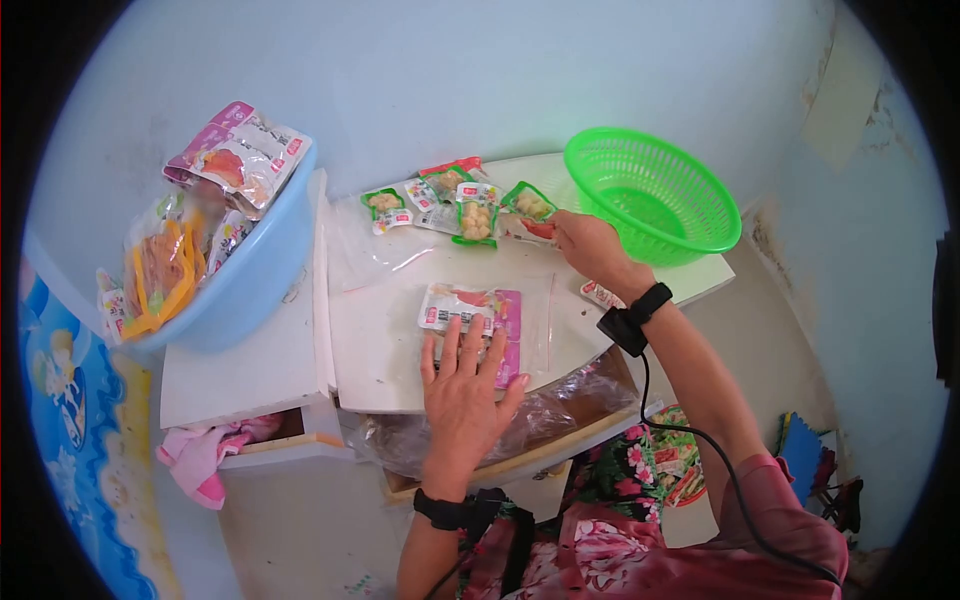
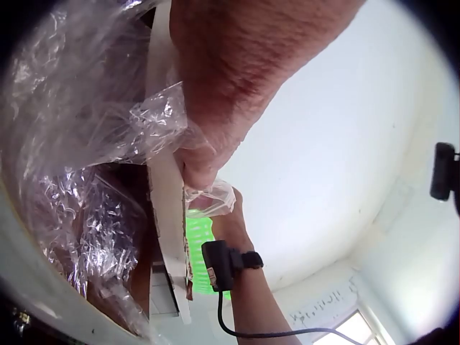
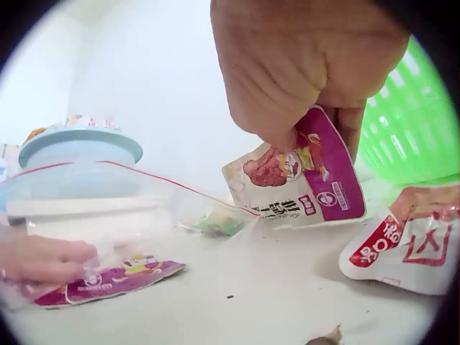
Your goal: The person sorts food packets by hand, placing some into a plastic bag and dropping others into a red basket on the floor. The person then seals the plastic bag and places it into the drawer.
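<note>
My left hand (image 1: 462, 395) lies with its fingers spread over a purple-and-white snack packet (image 1: 509, 335). This packet is inside a clear zip bag (image 1: 540, 310), flat on the white table (image 1: 380, 350). Farther back, my right hand (image 1: 592, 248) pinches another purple-and-white snack packet (image 3: 334, 169) by its upper edge, between thumb and fingers. That packet stands tilted, its lower edge close over the tabletop. Several green-edged snack packets (image 1: 476, 218) lie left of the right hand. A red-and-white packet (image 3: 413, 241) sits near its wrist.
A green plastic basket (image 1: 690, 240) stands at the back right. On the left, a blue tub (image 1: 255, 290) is heaped with packets. Another clear bag (image 1: 365, 250) lies at the table's back left. Below the front edge, an open drawer (image 1: 612, 400) contains crumpled clear plastic.
</note>
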A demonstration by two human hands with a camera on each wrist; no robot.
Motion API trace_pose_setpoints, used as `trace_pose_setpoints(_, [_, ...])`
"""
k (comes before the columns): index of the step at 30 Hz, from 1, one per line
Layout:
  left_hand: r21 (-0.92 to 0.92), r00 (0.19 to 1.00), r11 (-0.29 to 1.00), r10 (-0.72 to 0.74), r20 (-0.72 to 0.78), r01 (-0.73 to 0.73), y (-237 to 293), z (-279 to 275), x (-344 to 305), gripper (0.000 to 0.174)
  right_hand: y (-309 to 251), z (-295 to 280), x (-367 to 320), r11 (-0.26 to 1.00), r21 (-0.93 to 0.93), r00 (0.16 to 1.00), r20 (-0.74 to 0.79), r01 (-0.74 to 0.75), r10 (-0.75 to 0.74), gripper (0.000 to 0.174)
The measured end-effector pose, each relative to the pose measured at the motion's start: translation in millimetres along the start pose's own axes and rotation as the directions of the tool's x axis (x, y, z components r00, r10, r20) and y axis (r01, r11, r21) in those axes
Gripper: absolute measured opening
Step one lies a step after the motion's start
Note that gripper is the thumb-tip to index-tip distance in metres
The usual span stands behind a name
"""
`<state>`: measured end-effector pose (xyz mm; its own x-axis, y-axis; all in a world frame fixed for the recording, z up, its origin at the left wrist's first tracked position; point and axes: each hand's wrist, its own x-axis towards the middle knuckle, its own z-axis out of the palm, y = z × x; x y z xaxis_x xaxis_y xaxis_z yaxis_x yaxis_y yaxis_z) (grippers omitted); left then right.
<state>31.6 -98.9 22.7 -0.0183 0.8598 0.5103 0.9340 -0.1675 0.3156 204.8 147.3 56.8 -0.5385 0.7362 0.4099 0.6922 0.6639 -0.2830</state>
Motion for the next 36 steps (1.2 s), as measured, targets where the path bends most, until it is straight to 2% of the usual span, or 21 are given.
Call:
trace_pose_setpoints(2, [0.001,1.0,1.0,0.005,-0.005,-0.005,0.0,-0.6,0.5,0.054,-1.5,-3.2,-1.0,0.993,0.112,0.995,-0.096,0.019,-0.008,0.017])
trace_pose_setpoints(4, [-0.001,1.0,1.0,0.003,-0.003,-0.003,0.7,-1.3,0.7,0.054,-4.7,-5.0,-4.6,0.944,0.329,0.992,-0.101,-0.043,0.08,0.019])
trace_pose_setpoints(8, [0.004,1.0,1.0,-0.007,0.006,0.007,0.8,0.3,0.7,0.053,-6.1,0.3,-13.2,0.726,0.684,0.971,-0.116,-0.075,0.21,0.023])
trace_pose_setpoints(11, [0.015,1.0,1.0,-0.004,0.007,0.003,2.1,2.0,0.8,0.051,-22.0,-24.9,-32.1,0.648,0.752,0.973,-0.042,-0.118,0.225,0.022])
trace_pose_setpoints(14, [0.033,0.999,0.999,-0.002,0.037,0.001,1.4,1.7,0.7,0.053,-33.4,-37.7,-55.9,0.536,0.838,0.956,-0.064,-0.104,0.285,0.023])
trace_pose_setpoints(17, [0.036,1.0,0.999,0.018,0.008,-0.019,0.5,-3.4,0.4,0.056,-49.5,-58.4,-90.1,0.401,0.894,0.924,0.035,-0.199,0.38,0.021])
trace_pose_setpoints(20, [-0.261,0.965,0.964,-0.122,-0.23,0.06,12.5,-9.6,-6.8,0.055,-53.2,-58.6,-127.0,0.371,0.913,0.939,0.039,-0.172,0.341,0.019])
trace_pose_setpoints(21, [-0.446,0.945,0.887,-0.238,-0.225,0.117,23.6,-17.4,-8.4,0.053,-56.6,-53.5,-139.8,0.303,0.935,0.931,0.069,-0.186,0.357,0.019])
trace_pose_setpoints(23, [-0.748,0.866,0.631,-0.473,-0.16,0.206,54.6,-31.7,-9.4,0.048,-76.3,-50.2,-162.5,0.177,0.963,0.915,0.121,-0.202,0.385,0.019])
trace_pose_setpoints(26, [-0.954,0.874,0.183,-0.469,0.128,0.238,76.8,-24.3,-18.2,0.04,-108.0,-41.0,-186.3,-0.041,0.981,0.912,0.192,-0.189,0.362,0.02])
trace_pose_setpoints(28, [-0.972,0.858,0.116,-0.499,0.122,0.206,85.0,-21.0,-22.5,0.03,-120.1,-37.7,-201.4,0.035,0.964,0.903,0.235,-0.265,0.359,0.021])
trace_pose_setpoints(31, [-0.97,0.819,-0.01,-0.534,0.209,0.241,79.9,-16.5,-34.7,0.025,-123.0,-43.6,-211.1,-0.04,0.953,0.928,0.3,-0.299,0.222,0.023])
trace_pose_setpoints(34, [-0.958,0.834,0.021,-0.498,0.239,0.287,79.6,-9.6,-50.8,0.026,-111.9,-47.2,-212.3,-0.018,0.917,0.912,0.398,-0.398,0.102,0.024])
trace_pose_setpoints(36, [-0.955,0.83,0.011,-0.498,0.252,0.297,82.7,-6.5,-55.9,0.025,-108.7,-38.4,-217.5,-0.007,0.923,0.917,0.382,-0.384,0.11,0.021])
